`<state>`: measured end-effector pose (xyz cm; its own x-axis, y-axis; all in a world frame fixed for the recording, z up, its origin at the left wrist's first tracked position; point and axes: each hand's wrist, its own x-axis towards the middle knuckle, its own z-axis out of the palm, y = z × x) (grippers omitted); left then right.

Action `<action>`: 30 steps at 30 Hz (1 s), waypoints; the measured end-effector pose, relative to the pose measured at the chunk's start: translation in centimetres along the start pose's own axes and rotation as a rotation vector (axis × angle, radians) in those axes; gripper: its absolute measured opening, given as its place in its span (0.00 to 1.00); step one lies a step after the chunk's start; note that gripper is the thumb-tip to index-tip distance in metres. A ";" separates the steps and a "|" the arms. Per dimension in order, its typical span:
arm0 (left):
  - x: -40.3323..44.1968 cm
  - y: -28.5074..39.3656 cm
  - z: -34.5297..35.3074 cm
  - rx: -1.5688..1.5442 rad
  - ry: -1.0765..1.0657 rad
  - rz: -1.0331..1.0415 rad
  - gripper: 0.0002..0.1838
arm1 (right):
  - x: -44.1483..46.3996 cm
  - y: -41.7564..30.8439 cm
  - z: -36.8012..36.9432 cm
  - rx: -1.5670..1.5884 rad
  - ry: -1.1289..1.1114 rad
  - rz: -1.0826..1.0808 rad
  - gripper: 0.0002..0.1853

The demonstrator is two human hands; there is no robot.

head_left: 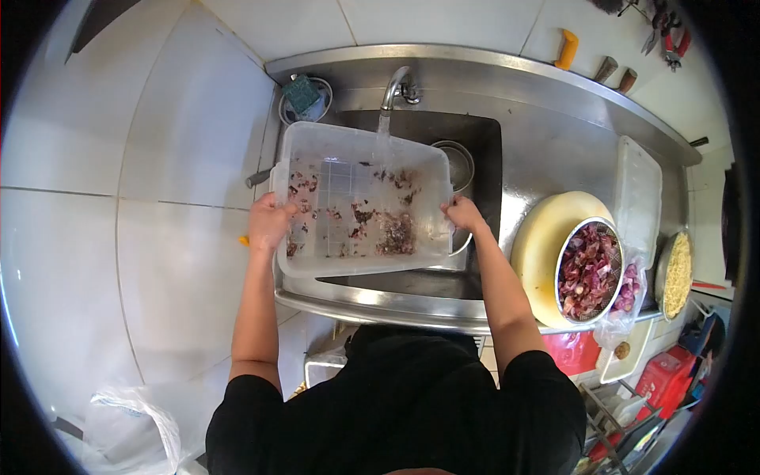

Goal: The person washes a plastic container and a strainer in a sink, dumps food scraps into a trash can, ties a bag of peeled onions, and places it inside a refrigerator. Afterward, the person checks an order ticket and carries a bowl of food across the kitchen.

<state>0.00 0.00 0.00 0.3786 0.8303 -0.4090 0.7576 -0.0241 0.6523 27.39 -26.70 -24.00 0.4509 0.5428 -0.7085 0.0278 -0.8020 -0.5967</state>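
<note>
A clear plastic tub (pixel 336 257) is held over the steel sink (pixel 483 146), with dark reddish scraps scattered in its bottom. My left hand (pixel 271 222) grips its left rim, and my right hand (pixel 462 214) has its fingers closed on the right rim. Water runs from the curved faucet (pixel 393 87) into the tub near its back edge. Behind the tub's right side, a round metal bowl (pixel 459 162) sits partly hidden in the sink.
Right of the sink, a strainer of red onion pieces (pixel 590 273) rests on a round yellowish board (pixel 546 229). Beyond are a white tray (pixel 637 198), a bag of small onions (pixel 628 293) and a bowl of pale shreds (pixel 678 277). A green sponge (pixel 301 94) lies back left.
</note>
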 end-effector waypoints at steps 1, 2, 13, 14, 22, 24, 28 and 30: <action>-0.7 1.0 0.3 0.018 -0.004 0.043 0.10 | -0.1 0.2 0.0 -0.020 -0.005 0.013 0.27; -1.2 1.5 0.5 0.035 -0.007 0.086 0.09 | -0.2 0.4 0.1 -0.039 -0.010 0.027 0.26; 3.4 -2.3 1.6 -0.030 -0.026 0.183 0.12 | -0.9 2.2 -1.1 0.575 0.197 -0.160 0.17; 4.6 -3.3 2.3 -0.089 -0.023 0.225 0.12 | -1.5 2.4 -1.3 0.764 0.215 -0.205 0.17; 8.9 -3.3 6.2 0.366 0.166 0.421 0.20 | -8.6 3.2 -4.2 1.062 0.292 -0.229 0.26; 10.9 0.8 5.4 0.305 0.290 0.509 0.21 | -9.9 2.5 -4.8 1.018 0.356 -0.192 0.25; 24.8 5.6 4.6 0.371 0.477 0.304 0.27 | -9.6 2.1 -3.1 0.853 0.484 -0.097 0.17; 29.9 5.5 5.0 0.595 0.363 0.264 0.31 | -9.5 0.5 -1.8 0.772 0.515 -0.091 0.16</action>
<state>18.17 21.88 -11.85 0.4667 0.8842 0.0173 0.8645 -0.4603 0.2018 24.72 -32.66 -16.86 0.8216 0.2694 -0.5023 -0.4349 -0.2733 -0.8580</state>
